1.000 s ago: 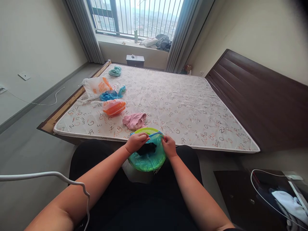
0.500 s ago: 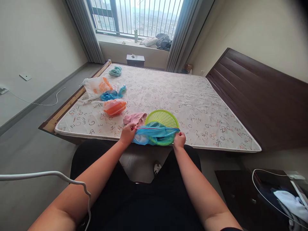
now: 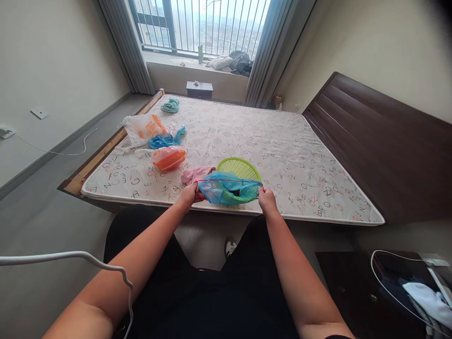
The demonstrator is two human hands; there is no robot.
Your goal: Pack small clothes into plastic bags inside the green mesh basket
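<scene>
Between my hands a blue see-through plastic bag [image 3: 222,188] with a red drawstring along its top edge is stretched sideways. My left hand [image 3: 188,195] pinches its left end, and my right hand [image 3: 267,200] grips the right end. Behind and partly under the bag is a lime-green plastic basket [image 3: 238,165], its lower part showing through the film. A pink cloth [image 3: 196,174] lies on the mattress just beyond my left hand. Something dark shows within the bag, too small to make out.
The mattress [image 3: 300,165] carries an orange bundle in plastic [image 3: 169,157], a crumpled blue bag [image 3: 164,140], a white bag with orange print [image 3: 143,128] and a coiled teal cloth [image 3: 171,105]. A white cable [image 3: 70,256] hangs over my left arm. The dark headboard [image 3: 381,141] stands right.
Both hands have risen a little and moved away from me, the right one also slightly rightward. The bag has lifted and now hides more of the basket's front.
</scene>
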